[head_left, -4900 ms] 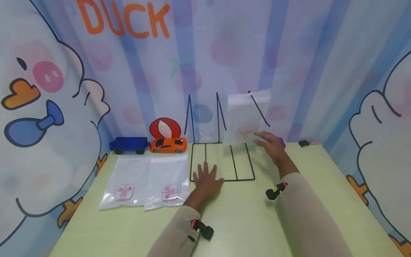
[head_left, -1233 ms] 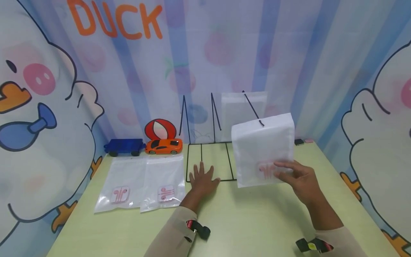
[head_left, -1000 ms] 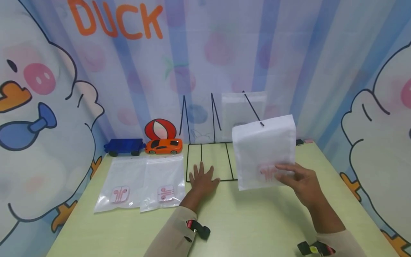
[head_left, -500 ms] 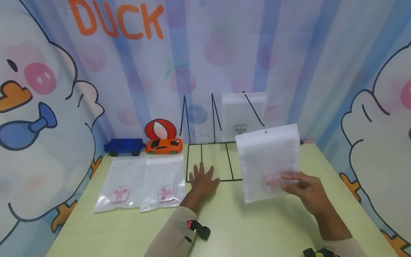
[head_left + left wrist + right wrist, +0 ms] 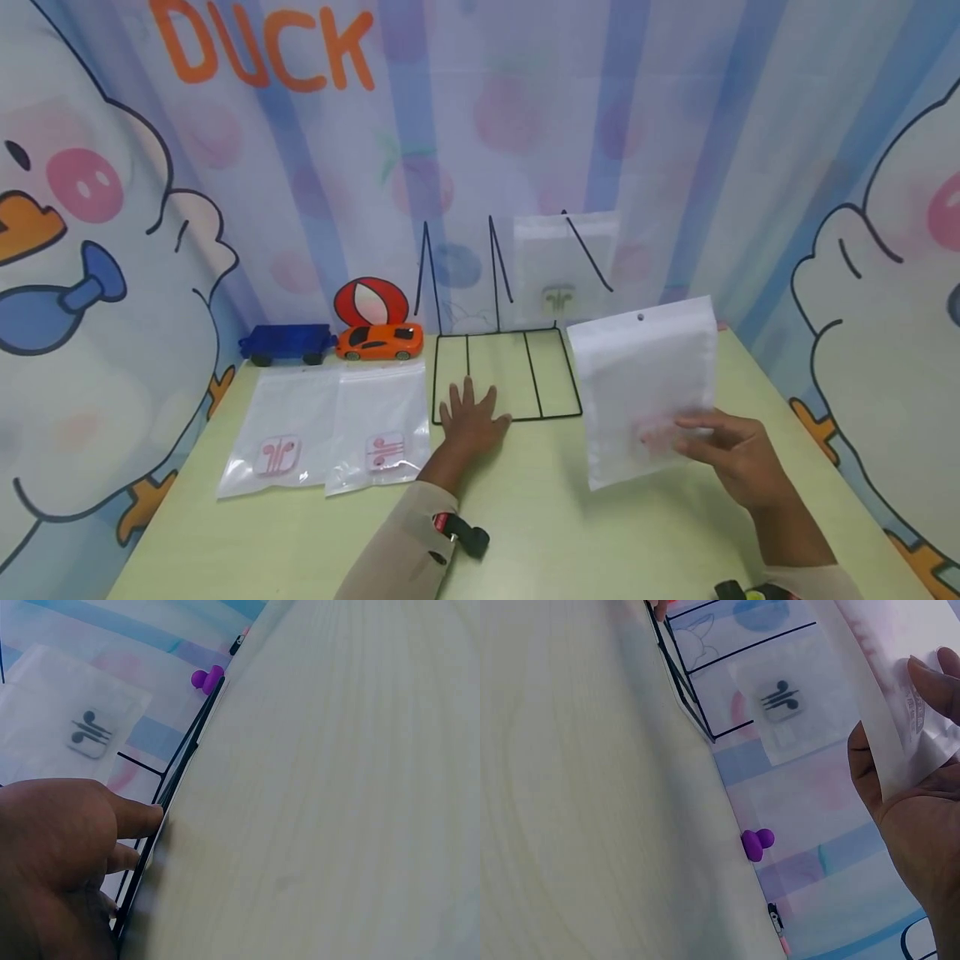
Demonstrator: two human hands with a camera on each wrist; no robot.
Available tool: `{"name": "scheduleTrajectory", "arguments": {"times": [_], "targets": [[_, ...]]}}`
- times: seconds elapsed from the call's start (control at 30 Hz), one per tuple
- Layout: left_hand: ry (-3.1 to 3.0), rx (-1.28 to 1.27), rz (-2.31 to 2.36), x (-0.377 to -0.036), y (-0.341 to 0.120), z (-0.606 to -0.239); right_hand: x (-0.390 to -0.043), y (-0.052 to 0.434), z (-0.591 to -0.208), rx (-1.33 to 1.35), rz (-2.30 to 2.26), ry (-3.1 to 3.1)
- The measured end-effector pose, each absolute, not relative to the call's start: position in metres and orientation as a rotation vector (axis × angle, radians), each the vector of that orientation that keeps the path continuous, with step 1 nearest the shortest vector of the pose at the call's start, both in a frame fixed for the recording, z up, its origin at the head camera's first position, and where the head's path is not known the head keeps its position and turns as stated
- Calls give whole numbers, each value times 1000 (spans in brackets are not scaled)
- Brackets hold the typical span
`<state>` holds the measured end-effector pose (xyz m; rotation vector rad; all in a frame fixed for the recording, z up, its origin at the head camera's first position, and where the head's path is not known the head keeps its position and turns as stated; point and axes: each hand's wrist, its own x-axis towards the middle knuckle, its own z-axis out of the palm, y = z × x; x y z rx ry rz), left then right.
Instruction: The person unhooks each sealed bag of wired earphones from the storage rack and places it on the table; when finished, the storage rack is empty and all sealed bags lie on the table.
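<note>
My right hand (image 5: 738,458) pinches a white plastic bag (image 5: 645,375) by its lower right side, thumb on one face and fingers on the other in the right wrist view. A pink earphone set shows faintly through it, and a small hole sits near its top edge. This bag is apart from the black wire display rack (image 5: 548,417). A second bag (image 5: 566,250), with dark-looking earphones, hangs on the rack's right hook. My left hand (image 5: 472,425) lies with fingers spread over the rack's base, its thumb at the front bar in the left wrist view.
Two bags with pink earphones, a left bag (image 5: 288,408) and a right bag (image 5: 382,400), lie left of the rack. Behind them stand a blue toy trailer (image 5: 287,343) and an orange toy car (image 5: 379,342). A purple knob-like object (image 5: 756,844) sits by the back edge.
The front bag has come off the right hook, drawn toward me and to the right by my right hand. The rear bag stays hanging. My left hand keeps its place on the rack base.
</note>
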<state>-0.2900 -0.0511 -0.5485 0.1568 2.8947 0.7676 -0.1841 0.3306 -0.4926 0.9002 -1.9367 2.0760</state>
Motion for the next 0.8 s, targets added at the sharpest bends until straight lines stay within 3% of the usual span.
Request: {"name": "scheduleTrajectory", "arguments": {"times": [0.53, 0.67, 0.8], "targets": [[2895, 157, 778, -290, -52, -544, -187, 341, -507, 589, 2145, -2029], [2903, 164, 751, -291, -52, -547, -188, 342, -511, 429, 2147, -2065], [2903, 161, 761, -291, -52, -547, -191, 342, -511, 140, 1845, -2365]]}}
